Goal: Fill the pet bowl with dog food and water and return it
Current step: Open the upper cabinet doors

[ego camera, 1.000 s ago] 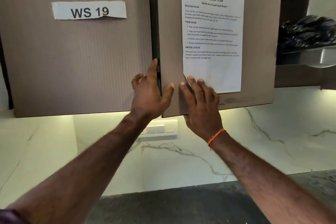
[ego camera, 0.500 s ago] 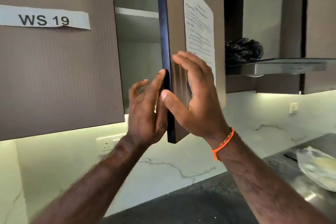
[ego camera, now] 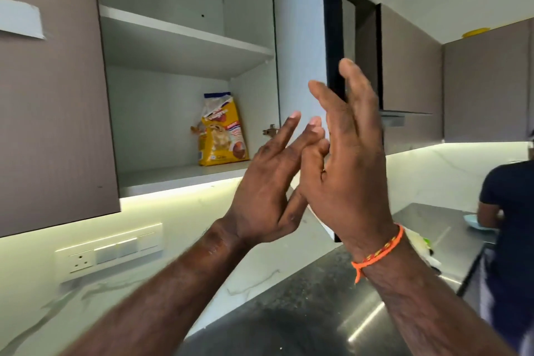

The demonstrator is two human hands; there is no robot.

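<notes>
Nearest, two bare forearms reach up from the bottom edge. The right hand, with an orange thread round its wrist, is raised flat with fingers straight and slightly apart, held against the lower dark edge of the open cupboard door; it grips nothing. The left hand sits just beside it, touching it at the palm, its fingers spread loosely and pointing up toward the door's pale inner face, holding nothing.

Below the arms lies the dark worktop, turning to steel on the right. On the wall behind is a white socket panel, lit by a strip under the cupboards.

Further back, the cupboard stands open. The yellow dog food bag stands upright on the lower shelf, at the back right, near the hinge. The upper shelf carries nothing visible.

At far right a person in a dark top stands at the steel worktop by a pale blue dish
</notes>
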